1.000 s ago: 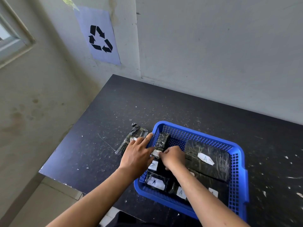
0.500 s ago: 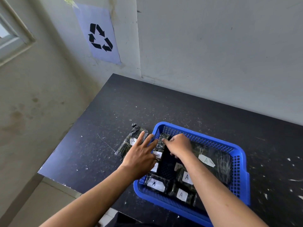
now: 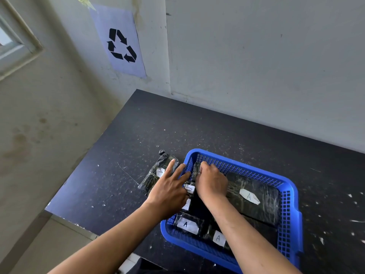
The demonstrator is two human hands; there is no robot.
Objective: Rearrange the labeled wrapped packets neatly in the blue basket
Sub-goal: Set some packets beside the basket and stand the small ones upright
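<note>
The blue basket (image 3: 290, 210) sits on the dark table and holds several black wrapped packets with white "A" labels. A large packet (image 3: 254, 200) lies along its right side; two small ones (image 3: 187, 224) (image 3: 217, 237) lie at the near edge. My right hand (image 3: 212, 180) is inside the far-left corner, fingers curled down on a small upright packet (image 3: 196, 171). My left hand (image 3: 169, 190) rests flat over the basket's left rim with fingers spread, holding nothing. One more labeled packet (image 3: 156, 173) lies on the table just left of the basket, under my left fingertips.
The black table (image 3: 138, 135) stands against a grey wall, its left and near edges close by. A recycling-symbol sheet (image 3: 120, 44) hangs on the wall, and a window frame (image 3: 17, 44) is at the upper left.
My right hand moved from the basket's middle-left up to its far-left corner onto the upright packet. My left hand stayed over the left rim.
</note>
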